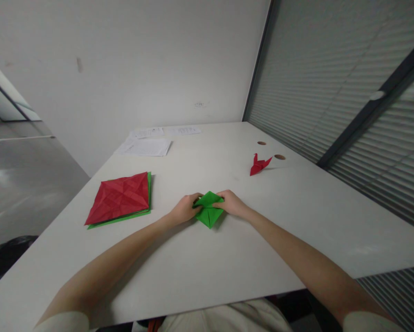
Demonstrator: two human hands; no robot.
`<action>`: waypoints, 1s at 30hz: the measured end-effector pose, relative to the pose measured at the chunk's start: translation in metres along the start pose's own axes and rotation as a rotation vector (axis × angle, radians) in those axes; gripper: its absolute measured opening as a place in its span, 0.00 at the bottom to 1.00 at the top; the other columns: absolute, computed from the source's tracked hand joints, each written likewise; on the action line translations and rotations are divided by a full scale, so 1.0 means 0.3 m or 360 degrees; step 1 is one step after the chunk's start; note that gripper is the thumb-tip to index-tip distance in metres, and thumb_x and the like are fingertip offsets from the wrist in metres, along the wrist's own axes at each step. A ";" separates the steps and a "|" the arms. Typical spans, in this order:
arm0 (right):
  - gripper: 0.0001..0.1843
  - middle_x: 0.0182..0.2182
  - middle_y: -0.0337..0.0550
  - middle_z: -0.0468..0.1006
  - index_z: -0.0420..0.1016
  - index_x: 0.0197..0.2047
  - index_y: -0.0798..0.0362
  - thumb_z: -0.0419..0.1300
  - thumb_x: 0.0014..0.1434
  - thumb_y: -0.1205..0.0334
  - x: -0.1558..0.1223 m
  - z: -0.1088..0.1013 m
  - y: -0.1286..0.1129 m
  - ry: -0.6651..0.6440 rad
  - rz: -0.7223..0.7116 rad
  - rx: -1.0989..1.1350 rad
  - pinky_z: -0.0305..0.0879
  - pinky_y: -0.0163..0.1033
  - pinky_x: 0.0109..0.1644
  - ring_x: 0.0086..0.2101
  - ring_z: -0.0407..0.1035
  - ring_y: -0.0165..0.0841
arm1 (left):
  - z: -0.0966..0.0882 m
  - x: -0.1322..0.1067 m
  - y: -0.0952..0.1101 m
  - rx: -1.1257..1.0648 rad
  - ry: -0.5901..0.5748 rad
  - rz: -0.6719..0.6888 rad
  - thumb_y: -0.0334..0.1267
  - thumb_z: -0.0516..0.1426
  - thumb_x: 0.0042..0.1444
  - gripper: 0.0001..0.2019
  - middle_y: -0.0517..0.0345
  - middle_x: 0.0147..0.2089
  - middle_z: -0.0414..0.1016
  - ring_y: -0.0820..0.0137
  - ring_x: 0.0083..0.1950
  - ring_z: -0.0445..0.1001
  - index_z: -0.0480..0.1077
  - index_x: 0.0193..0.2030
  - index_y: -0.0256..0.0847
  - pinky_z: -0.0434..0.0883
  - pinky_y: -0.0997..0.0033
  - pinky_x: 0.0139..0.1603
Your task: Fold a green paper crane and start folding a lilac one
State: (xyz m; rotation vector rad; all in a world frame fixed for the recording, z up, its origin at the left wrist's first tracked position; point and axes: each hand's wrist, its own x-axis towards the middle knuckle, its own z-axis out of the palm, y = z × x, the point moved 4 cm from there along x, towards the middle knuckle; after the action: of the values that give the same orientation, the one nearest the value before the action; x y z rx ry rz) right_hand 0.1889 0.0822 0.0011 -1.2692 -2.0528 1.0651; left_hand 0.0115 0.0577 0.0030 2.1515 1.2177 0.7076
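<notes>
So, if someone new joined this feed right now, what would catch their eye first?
Most likely the bright green folded paper, held in both hands near the middle of the white table. Next would probably be the red paper bird, farther back on the right near two round brown spots in the tabletop. The creased red sheet also stands out, lying on green paper at the left.

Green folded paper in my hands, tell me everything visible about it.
The green folded paper is bright and matte, roughly diamond-shaped, one corner pointing towards you, with a slit or crease down its near half. Your left hand grips its left side, your right hand its right, over the white table; whether it touches that is unclear.
</notes>
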 end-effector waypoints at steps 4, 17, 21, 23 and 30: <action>0.10 0.23 0.40 0.75 0.77 0.28 0.58 0.64 0.49 0.59 0.000 -0.006 0.005 0.0081 -0.0026 -0.0090 0.59 0.33 0.30 0.27 0.67 0.32 | -0.002 0.002 -0.004 0.0061 0.0068 -0.0032 0.32 0.54 0.51 0.11 0.59 0.31 0.72 0.72 0.31 0.68 0.70 0.41 0.37 0.63 0.75 0.33; 0.08 0.24 0.41 0.75 0.76 0.27 0.58 0.59 0.53 0.63 -0.009 0.025 -0.014 0.0068 -0.0108 -0.0220 0.56 0.32 0.28 0.27 0.66 0.31 | 0.006 0.008 -0.025 0.0010 0.0108 -0.0034 0.34 0.55 0.50 0.11 0.56 0.33 0.75 0.69 0.33 0.70 0.71 0.41 0.35 0.65 0.71 0.34; 0.06 0.24 0.40 0.76 0.76 0.27 0.58 0.59 0.52 0.65 -0.007 0.023 -0.014 0.0099 -0.0116 -0.0246 0.55 0.32 0.29 0.27 0.66 0.31 | 0.002 0.007 -0.015 -0.0018 0.0184 -0.0033 0.37 0.55 0.53 0.13 0.54 0.36 0.75 0.69 0.34 0.71 0.70 0.44 0.35 0.67 0.71 0.35; 0.07 0.24 0.40 0.75 0.76 0.27 0.58 0.59 0.52 0.64 -0.003 0.011 -0.005 0.0125 -0.0115 -0.0239 0.55 0.32 0.29 0.26 0.65 0.31 | -0.007 0.009 -0.019 -0.0145 0.0265 -0.0060 0.41 0.56 0.54 0.17 0.51 0.41 0.75 0.70 0.36 0.71 0.69 0.49 0.35 0.68 0.71 0.35; 0.09 0.21 0.39 0.73 0.74 0.25 0.57 0.61 0.50 0.59 0.026 -0.082 0.054 0.0185 -0.0066 -0.0334 0.54 0.33 0.28 0.25 0.64 0.31 | -0.053 0.031 -0.104 -0.1147 0.0428 -0.0313 0.50 0.59 0.52 0.22 0.44 0.45 0.77 0.64 0.44 0.76 0.72 0.46 0.34 0.71 0.69 0.38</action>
State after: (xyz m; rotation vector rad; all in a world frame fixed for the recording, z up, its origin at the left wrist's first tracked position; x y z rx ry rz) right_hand 0.2119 0.1022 0.0019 -1.3494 -2.1349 0.7542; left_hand -0.0133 0.0827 -0.0058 1.3594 1.0614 1.1605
